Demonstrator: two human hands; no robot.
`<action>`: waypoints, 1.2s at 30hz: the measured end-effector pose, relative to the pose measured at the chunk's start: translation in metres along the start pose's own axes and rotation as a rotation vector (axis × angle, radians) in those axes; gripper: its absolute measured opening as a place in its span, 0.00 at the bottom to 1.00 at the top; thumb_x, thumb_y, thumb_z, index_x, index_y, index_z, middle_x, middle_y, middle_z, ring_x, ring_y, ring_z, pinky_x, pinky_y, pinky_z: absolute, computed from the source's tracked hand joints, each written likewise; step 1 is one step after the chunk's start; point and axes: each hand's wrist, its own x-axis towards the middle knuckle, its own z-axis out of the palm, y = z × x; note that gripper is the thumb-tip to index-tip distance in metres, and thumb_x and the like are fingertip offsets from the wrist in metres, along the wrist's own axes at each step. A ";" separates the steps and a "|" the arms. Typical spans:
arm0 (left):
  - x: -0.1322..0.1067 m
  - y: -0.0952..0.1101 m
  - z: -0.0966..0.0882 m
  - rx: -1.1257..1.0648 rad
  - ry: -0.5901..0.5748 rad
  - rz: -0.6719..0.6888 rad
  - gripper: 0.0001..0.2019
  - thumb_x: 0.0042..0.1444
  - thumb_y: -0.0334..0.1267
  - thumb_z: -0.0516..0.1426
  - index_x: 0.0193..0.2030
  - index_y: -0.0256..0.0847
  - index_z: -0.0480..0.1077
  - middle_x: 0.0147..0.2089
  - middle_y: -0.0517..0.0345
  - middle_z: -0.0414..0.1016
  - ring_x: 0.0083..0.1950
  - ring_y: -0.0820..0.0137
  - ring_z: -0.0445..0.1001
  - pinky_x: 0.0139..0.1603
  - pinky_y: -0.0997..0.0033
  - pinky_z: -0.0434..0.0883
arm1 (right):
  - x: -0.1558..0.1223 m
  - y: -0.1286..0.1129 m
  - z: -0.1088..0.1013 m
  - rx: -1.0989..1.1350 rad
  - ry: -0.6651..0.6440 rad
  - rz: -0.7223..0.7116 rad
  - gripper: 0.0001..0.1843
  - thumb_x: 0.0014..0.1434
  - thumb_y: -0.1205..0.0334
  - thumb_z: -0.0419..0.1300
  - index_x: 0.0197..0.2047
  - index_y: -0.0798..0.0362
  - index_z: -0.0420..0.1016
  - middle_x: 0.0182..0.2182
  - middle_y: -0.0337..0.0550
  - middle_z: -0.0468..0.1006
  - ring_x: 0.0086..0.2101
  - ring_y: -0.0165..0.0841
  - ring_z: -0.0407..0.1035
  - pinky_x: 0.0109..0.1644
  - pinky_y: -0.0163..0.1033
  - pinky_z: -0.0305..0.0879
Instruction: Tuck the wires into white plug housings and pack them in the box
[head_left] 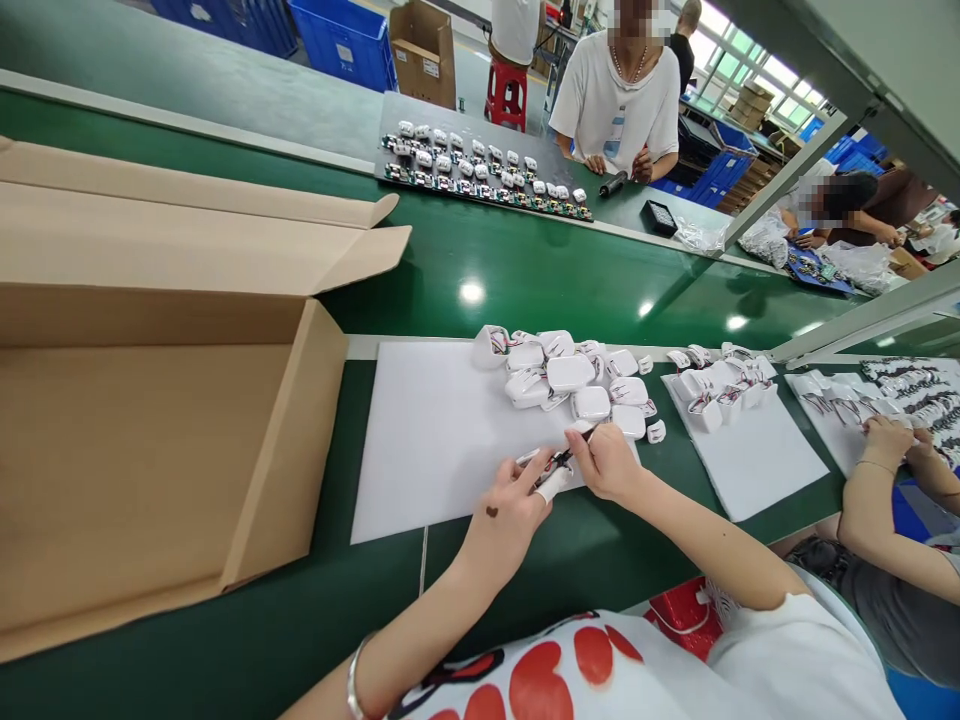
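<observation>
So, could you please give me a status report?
Left hand, right hand on a wired part. White housings piled just beyond. Open carton left, not obstructing.

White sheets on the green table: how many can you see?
3: a left sheet under the pile of white cases, a middle sheet to its right, and a far-right sheet by another person's hand. Some may be hidden.

No text I can read. White label (344, 53) on blue plastic crate (364, 58), top left of centre: too small for me. Labels (430, 67) on cardboard carton (416, 78) beside it, likewise. Marking (615, 128) on white T-shirt (589, 95), upper right: illegible.
</observation>
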 end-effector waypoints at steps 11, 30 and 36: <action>0.000 0.001 0.000 0.004 -0.015 -0.012 0.10 0.54 0.25 0.56 0.38 0.42 0.76 0.59 0.61 0.68 0.39 0.66 0.63 0.27 0.73 0.70 | -0.003 -0.007 0.015 0.020 0.219 0.434 0.26 0.67 0.51 0.40 0.18 0.48 0.44 0.12 0.33 0.52 0.15 0.26 0.48 0.20 0.36 0.43; -0.002 0.001 0.002 0.045 -0.010 0.004 0.12 0.53 0.25 0.58 0.41 0.44 0.76 0.59 0.61 0.69 0.39 0.66 0.63 0.24 0.73 0.67 | -0.014 -0.008 0.020 -0.009 0.275 0.280 0.27 0.69 0.52 0.37 0.19 0.49 0.49 0.13 0.34 0.53 0.16 0.27 0.48 0.22 0.37 0.45; 0.002 0.002 0.000 -0.010 0.003 -0.058 0.14 0.52 0.25 0.58 0.43 0.44 0.75 0.56 0.62 0.70 0.37 0.67 0.63 0.30 0.71 0.69 | -0.025 0.002 0.026 0.047 0.251 0.131 0.29 0.69 0.48 0.35 0.17 0.49 0.47 0.12 0.32 0.49 0.15 0.25 0.45 0.21 0.37 0.44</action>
